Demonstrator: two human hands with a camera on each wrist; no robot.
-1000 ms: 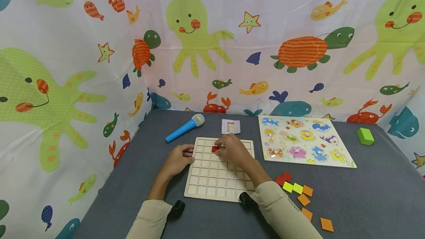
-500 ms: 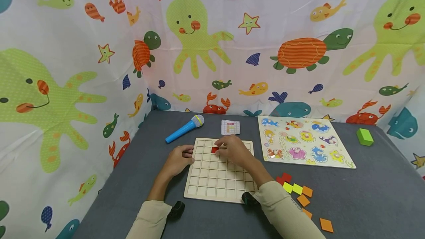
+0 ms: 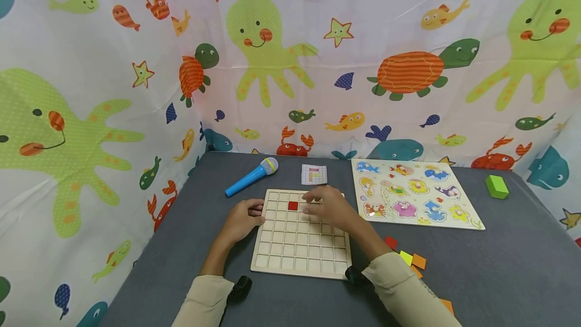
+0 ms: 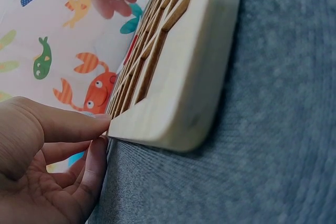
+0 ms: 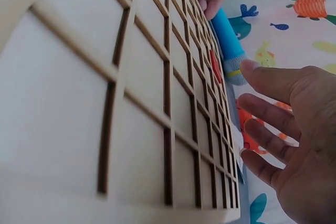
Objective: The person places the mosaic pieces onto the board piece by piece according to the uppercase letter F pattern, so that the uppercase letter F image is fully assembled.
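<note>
The change is at the right hand (image 3: 329, 209): it has let go of the red tile (image 3: 292, 206) and drawn a little to the right. Half a second ago its fingers were at the tile; now a gap shows between them. Its grip is released, the fingers apart and bearing nothing, over the far right part of the grid board (image 3: 288, 250).

The red tile lies in a square near the board's far rim, apparently in the second row. For the work in hand, the placing of this piece looks done, though whether it sits fully flush cannot be told. It is the only coloured tile seen on the board.

The left hand (image 3: 240, 221) has not shifted; its grip pinches the board's left rim between thumb and fingers, which should steady the frame.

The board lies on the bench (image 3: 295, 302), with the printed card (image 3: 314, 174) beyond it, close to the bench's far edge. Toward the bench's right edge lie a loose red tile (image 3: 391, 242), a yellow tile (image 3: 406, 258) and an orange tile (image 3: 419, 262), with further pieces partly covered by the right sleeve (image 3: 410, 291); these remain off the board.
</note>
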